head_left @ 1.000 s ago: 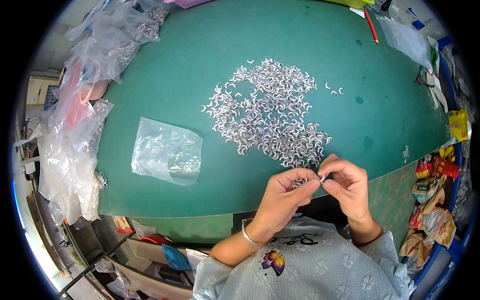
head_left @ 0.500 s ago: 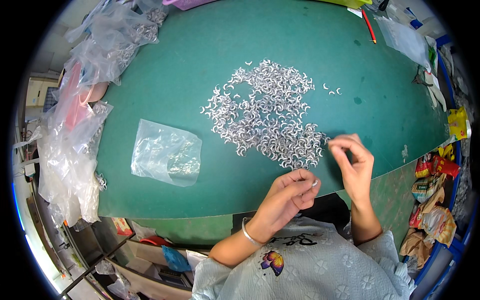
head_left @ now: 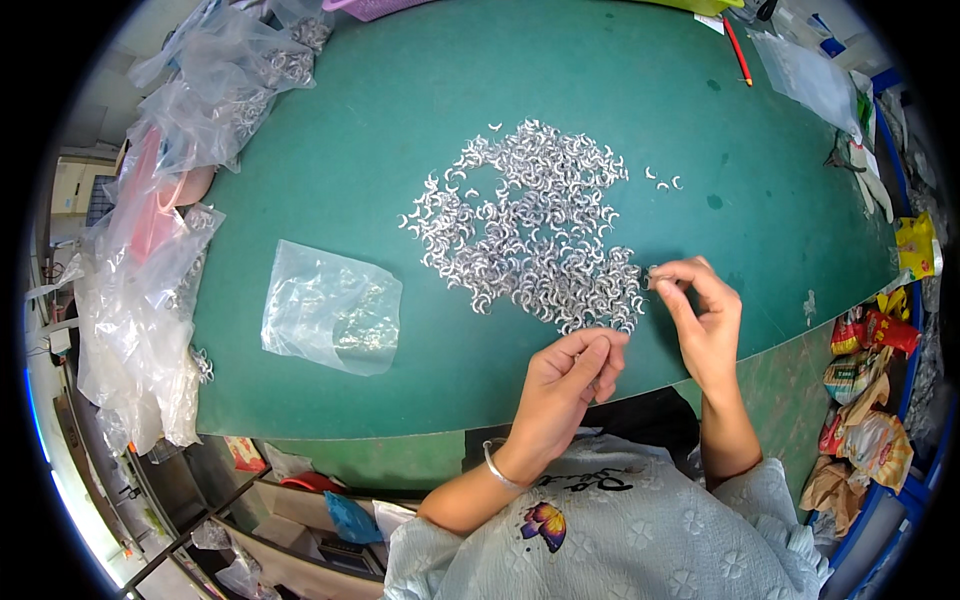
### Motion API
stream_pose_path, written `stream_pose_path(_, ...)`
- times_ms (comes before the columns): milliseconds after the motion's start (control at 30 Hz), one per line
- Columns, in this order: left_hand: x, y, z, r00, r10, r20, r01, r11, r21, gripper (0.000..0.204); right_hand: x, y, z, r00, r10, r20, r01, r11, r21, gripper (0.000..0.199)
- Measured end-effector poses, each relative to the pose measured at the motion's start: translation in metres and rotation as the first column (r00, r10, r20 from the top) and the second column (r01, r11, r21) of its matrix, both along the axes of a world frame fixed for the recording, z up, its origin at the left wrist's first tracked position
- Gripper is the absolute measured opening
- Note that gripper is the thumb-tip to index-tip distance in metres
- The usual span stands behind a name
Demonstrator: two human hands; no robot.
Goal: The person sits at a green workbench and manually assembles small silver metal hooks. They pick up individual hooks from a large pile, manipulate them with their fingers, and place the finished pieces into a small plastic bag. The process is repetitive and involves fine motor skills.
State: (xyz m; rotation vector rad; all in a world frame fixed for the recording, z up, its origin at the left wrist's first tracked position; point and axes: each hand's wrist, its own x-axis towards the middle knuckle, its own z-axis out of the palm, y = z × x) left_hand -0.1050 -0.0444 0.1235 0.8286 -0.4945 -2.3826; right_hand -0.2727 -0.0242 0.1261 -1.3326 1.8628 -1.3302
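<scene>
A spread of small silver crescent-shaped metal pieces (head_left: 540, 225) lies on the green tabletop (head_left: 400, 90). At the pile's right edge my right hand (head_left: 710, 325) pinches one crescent-shaped metal piece (head_left: 648, 279) between thumb and forefinger. My left hand (head_left: 565, 385), with a bangle on its wrist, is closed just below the pile's near end. Its thumb and fingertips are pressed together, and whatever is inside them is hidden. To the left of the pile a clear plastic bag (head_left: 330, 305) lies flat, with a few shiny spots showing through it.
Clear bags of metal pieces (head_left: 150, 300) crowd the table's left edge, around a pink container (head_left: 185, 185). Three loose crescents (head_left: 663, 181) lie right of the pile. A red pencil (head_left: 738, 55) is at the far right. Purple (head_left: 375, 8) and yellow-green bins (head_left: 690, 4) stand at the back.
My right hand has shifted slightly and a metal piece now shows in its pinch. My left hand has moved up and left; the piece seen at its fingertips is now out of sight.
</scene>
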Motion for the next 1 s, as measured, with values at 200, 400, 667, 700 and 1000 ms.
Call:
stream_pose_path(200, -0.003, 0.001, 0.008, 0.979, 0.1, 0.178, -0.063, 0.977, -0.203, 0.018, 0.018, 0.014, 0.015, 0.958, 0.136, 0.252, -0.153, 0.987, 0.05, 0.014)
stream_pose_path(400, -0.001, 0.0, 0.005, 0.959, 0.152, 0.237, -0.005, 0.851, -0.526, 0.013, 0.023, 0.018, 0.029, 0.974, 0.223, -0.047, -0.225, 0.974, -0.025, 0.021)
stream_pose_path(667, 0.0, 0.0, 0.011, 0.946, 0.185, 0.266, 0.007, 0.809, -0.588, 0.012, 0.023, 0.019, 0.035, 0.967, 0.213, -0.142, -0.226, 0.97, -0.086, 0.021)
stream_pose_path(700, 0.0, 0.0, 0.011, 0.946, 0.192, 0.261, 0.003, 0.801, -0.599, 0.012, 0.023, 0.019, 0.036, 0.969, 0.208, -0.132, -0.22, 0.972, -0.085, 0.02)
stream_pose_path(1000, 0.0, 0.001, 0.013, 0.936, 0.218, 0.277, 0.013, 0.763, -0.646, 0.011, 0.022, 0.02, 0.034, 0.972, 0.231, -0.04, -0.234, 0.966, -0.113, 0.014)
